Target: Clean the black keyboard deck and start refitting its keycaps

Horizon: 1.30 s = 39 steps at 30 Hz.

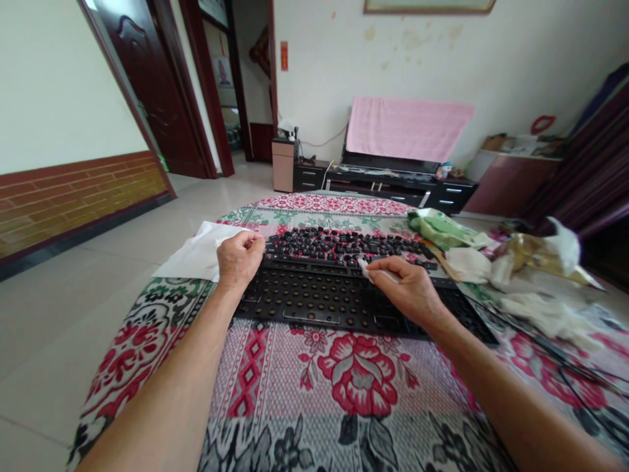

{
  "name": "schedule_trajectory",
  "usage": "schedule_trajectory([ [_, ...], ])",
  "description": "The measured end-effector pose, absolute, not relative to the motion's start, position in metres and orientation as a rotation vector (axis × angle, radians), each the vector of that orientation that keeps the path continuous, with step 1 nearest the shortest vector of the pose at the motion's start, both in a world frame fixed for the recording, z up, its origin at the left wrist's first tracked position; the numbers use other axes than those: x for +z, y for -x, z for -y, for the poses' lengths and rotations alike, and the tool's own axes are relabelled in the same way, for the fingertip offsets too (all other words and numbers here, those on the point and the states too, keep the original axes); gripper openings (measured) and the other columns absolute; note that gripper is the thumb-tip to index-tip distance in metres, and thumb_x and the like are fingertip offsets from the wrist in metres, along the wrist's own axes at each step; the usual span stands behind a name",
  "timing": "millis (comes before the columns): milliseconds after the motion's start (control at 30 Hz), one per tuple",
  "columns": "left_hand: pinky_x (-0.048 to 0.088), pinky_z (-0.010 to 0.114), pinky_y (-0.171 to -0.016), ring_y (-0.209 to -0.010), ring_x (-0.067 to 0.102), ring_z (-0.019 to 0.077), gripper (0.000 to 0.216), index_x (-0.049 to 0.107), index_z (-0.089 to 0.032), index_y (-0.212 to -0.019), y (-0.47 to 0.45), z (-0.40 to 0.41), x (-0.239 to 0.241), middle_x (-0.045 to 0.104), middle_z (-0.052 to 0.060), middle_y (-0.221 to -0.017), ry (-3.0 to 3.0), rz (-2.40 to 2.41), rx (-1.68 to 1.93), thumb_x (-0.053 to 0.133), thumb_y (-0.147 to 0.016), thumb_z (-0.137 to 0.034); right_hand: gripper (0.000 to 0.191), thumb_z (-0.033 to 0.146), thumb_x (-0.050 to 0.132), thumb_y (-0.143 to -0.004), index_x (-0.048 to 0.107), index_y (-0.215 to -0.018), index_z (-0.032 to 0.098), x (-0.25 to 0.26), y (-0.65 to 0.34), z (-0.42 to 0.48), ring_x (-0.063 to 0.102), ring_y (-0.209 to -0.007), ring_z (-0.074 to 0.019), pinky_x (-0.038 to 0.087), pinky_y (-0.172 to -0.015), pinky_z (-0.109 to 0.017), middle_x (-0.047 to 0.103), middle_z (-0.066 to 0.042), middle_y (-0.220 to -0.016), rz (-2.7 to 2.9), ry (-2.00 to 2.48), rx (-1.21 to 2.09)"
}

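A black keyboard base [324,298] with its keys removed lies across a table covered with a flowered cloth [344,387]. Behind it lies a heap of loose black keycaps [339,244]. My left hand [239,257] is closed on the keyboard's left end, next to a white paper sheet [199,254]. My right hand [410,288] pinches a small white wipe [367,269] against the base's upper part.
Crumpled white tissues and plastic wrappers [531,275] and a green bag [437,228] crowd the table's right side. Black cables [555,351] run along the right. Beyond stand a low TV cabinet [393,187] with a pink towel [407,128] and a doorway at the left.
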<state>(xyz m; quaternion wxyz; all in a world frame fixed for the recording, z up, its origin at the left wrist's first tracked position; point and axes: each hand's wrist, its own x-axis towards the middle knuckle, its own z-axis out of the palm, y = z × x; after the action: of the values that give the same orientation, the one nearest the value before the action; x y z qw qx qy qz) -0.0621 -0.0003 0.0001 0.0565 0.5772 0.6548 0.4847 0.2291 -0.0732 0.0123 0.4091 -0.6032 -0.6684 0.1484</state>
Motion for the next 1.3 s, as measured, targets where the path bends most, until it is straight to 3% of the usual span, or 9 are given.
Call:
schedule_trajectory([
  [400, 0.043, 0.024, -0.064, -0.06, 0.057, 0.0143, 0.022, 0.069, -0.02, -0.076, 0.062, 0.003, 0.001, 0.061, -0.002, -0.058, -1.744, -2.04, 1.443, 0.053, -0.069, -0.033, 0.02, 0.033, 0.055, -0.075, 0.067, -0.082, 0.019, 0.009, -0.229, 0.076, 0.06, -0.074, -0.0167, 0.045, -0.068, -0.028, 0.067, -0.004, -0.082, 1.758, 1.51, 0.332],
  [567, 0.045, 0.025, -0.068, -0.065, 0.06, 0.0148, 0.023, 0.069, -0.021, -0.083, 0.063, 0.003, 0.0, 0.067, -0.002, -0.069, -1.784, -2.056, 1.408, 0.052, -0.07, -0.028, 0.019, 0.031, 0.054, -0.075, 0.067, -0.082, 0.019, 0.006, -0.23, 0.074, 0.06, -0.073, -0.0164, 0.045, -0.068, -0.029, 0.066, -0.004, -0.081, 1.779, 1.503, 0.316],
  [733, 0.045, 0.027, -0.073, -0.071, 0.061, 0.0161, 0.019, 0.069, -0.023, -0.079, 0.068, 0.003, 0.002, 0.069, 0.0, -0.079, -2.021, -2.053, 1.151, 0.053, -0.07, -0.027, 0.018, 0.029, 0.052, -0.076, 0.065, -0.085, 0.02, 0.006, -0.229, 0.075, 0.06, -0.077, -0.0163, 0.046, -0.071, -0.029, 0.065, -0.004, -0.088, 1.845, 1.462, 0.306],
  [933, 0.043, 0.029, -0.066, -0.069, 0.061, 0.018, 0.017, 0.069, -0.025, -0.075, 0.075, 0.002, 0.001, 0.07, 0.001, -0.078, -2.179, -1.997, 0.784, 0.054, -0.07, -0.031, 0.025, 0.014, 0.05, -0.072, 0.062, -0.093, 0.021, 0.009, -0.215, 0.08, 0.058, -0.088, -0.0165, 0.045, -0.082, -0.031, 0.063, -0.004, -0.095, 2.024, 1.329, 0.34],
  [1067, 0.041, 0.028, -0.063, -0.068, 0.06, 0.0173, 0.019, 0.07, -0.025, -0.076, 0.078, 0.0, -0.001, 0.07, 0.001, -0.076, -2.184, -1.953, 0.732, 0.054, -0.071, -0.033, 0.024, 0.008, 0.045, -0.077, 0.061, -0.09, 0.019, 0.01, -0.195, 0.074, 0.057, -0.086, -0.0139, 0.046, -0.08, -0.029, 0.061, -0.003, -0.09, 2.143, 1.147, 0.297],
  [1300, 0.04, 0.028, -0.062, -0.068, 0.061, 0.0181, 0.019, 0.07, -0.024, -0.076, 0.08, -0.004, -0.003, 0.07, 0.002, -0.074, -2.131, -1.951, 0.73, 0.055, -0.07, -0.034, 0.029, 0.005, 0.038, -0.081, 0.062, -0.093, 0.015, 0.011, -0.136, 0.056, 0.054, -0.09, -0.0131, 0.044, -0.084, -0.027, 0.057, -0.006, -0.098, 2.394, 0.907, 0.227],
])
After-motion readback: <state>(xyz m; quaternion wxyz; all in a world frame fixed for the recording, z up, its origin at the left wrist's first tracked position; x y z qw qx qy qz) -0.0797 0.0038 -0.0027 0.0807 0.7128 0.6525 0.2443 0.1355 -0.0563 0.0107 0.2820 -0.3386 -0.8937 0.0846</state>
